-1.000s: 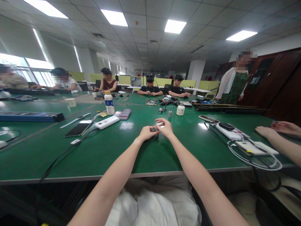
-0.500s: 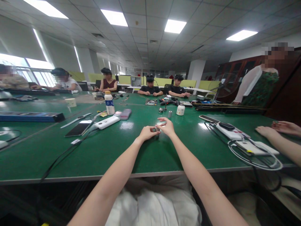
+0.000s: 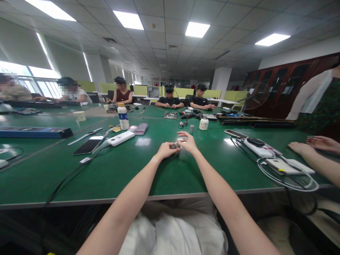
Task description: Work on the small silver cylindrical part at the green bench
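Left hand (image 3: 166, 150) sits near the centre of the frame, palm turned inward, its thumb and fingers closed around a small metal piece (image 3: 177, 145) that stands roughly upright at the tabletop. Facing it, the right hand (image 3: 189, 142) arches over from the other side, with the index finger stretched out above and the thumb bent down toward the top of the piece; whether those fingers pinch it or only touch it, I cannot tell. Both wrists are nearly straight. The forearms run up from the lower left and lower right of the frame, converging on the piece and crossing the near edge of the green table (image 3: 111, 180).

Just beyond the right hand, a small grey cylinder (image 3: 191, 128) stands upright, with a white jar (image 3: 203, 124) beside it and some small metal parts (image 3: 181, 124) to its left. Farther up lie a circuit board (image 3: 170, 115) and a dark power tool (image 3: 191, 115).

Left of centre are a bottle (image 3: 123, 118) with an orange cap, a white device (image 3: 120, 138) and a dark-screened phone (image 3: 88, 145). At the right of the frame, cables loop around a white power bank (image 3: 289, 166), and another person's hands (image 3: 299, 147) rest near it. Seated people line the far side of the table.
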Motion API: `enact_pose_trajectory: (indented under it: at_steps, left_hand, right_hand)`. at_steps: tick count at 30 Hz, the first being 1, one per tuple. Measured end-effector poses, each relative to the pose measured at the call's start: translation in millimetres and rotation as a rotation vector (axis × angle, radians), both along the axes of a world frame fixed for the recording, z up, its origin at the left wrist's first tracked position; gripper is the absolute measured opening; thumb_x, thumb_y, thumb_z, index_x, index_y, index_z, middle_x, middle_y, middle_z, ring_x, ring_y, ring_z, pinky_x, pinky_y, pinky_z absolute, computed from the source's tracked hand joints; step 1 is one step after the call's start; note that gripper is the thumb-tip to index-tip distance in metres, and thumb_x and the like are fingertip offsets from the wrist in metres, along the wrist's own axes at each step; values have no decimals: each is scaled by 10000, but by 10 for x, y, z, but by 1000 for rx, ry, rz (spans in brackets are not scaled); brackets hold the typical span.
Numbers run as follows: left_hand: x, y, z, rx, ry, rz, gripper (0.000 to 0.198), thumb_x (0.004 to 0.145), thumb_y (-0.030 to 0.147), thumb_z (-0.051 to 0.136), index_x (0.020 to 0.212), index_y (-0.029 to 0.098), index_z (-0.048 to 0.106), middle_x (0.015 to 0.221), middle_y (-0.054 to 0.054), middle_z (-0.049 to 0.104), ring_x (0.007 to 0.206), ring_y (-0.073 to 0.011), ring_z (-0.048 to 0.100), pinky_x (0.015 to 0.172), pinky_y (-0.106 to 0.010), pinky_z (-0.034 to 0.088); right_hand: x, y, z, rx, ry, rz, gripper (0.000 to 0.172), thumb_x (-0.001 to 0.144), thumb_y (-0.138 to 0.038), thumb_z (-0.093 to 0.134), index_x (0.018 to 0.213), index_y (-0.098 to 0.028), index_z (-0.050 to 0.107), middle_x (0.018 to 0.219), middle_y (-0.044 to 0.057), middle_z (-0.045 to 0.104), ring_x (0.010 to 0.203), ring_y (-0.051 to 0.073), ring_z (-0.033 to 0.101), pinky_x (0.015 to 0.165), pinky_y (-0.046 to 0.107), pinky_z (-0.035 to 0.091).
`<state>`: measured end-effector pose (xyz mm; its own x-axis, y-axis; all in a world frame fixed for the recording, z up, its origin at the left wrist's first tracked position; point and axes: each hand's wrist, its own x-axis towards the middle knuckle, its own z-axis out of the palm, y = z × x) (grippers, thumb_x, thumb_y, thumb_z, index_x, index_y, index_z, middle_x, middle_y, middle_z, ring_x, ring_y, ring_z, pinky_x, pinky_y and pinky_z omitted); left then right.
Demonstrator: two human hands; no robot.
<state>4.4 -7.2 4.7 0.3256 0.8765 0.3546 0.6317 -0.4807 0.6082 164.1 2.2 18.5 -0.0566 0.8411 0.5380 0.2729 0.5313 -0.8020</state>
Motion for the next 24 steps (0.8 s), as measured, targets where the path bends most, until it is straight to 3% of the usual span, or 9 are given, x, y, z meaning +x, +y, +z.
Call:
enact_pose_trajectory:
  at_steps: [3, 7, 14, 18, 24]
  left_hand:
    - [2, 4, -2, 0, 0, 3, 431, 702, 582, 643, 778, 165, 723, 511, 28, 552, 518, -136, 491, 513, -230, 296]
    - [5, 8, -1, -2, 5, 8, 439, 697, 593, 641, 759, 166, 722, 506, 23, 556, 515, -140, 499, 509, -234, 292]
    - [12, -16, 21, -3, 13, 12, 456, 696, 595, 641, 826, 170, 740, 507, 22, 561, 521, -145, 511, 513, -231, 300]
    - [15, -28, 35, 0, 23, 38, 475, 698, 598, 641, 917, 191, 749, 529, 17, 571, 557, -156, 536, 512, -228, 301]
    - [-10, -12, 37, 3, 35, 153, 490, 709, 599, 645, 996, 216, 746, 591, -10, 614, 610, -185, 580, 531, -236, 311]
  right_hand:
    - [10, -2, 11, -17, 18, 20, 450, 653, -122, 669, 1093, -198, 617, 1000, 55, 652, 639, 114, 682, 673, 284, 584]
    - [13, -6, 6, -25, 30, 16, 452, 612, -160, 735, 1050, -189, 633, 966, 57, 657, 645, 130, 683, 662, 295, 586]
    - [15, 6, 25, -2, 54, -44, 409, 617, -139, 738, 1013, -190, 649, 1028, 67, 664, 624, 113, 688, 841, 369, 546]
    - [95, 61, 43, -9, 80, -81, 437, 645, -179, 739, 1067, -187, 627, 1072, 85, 657, 684, 133, 701, 803, 339, 560]
    - [301, 197, -169, -106, 64, -148, 468, 612, -119, 746, 1063, -149, 628, 979, 89, 686, 696, 143, 688, 716, 316, 582]
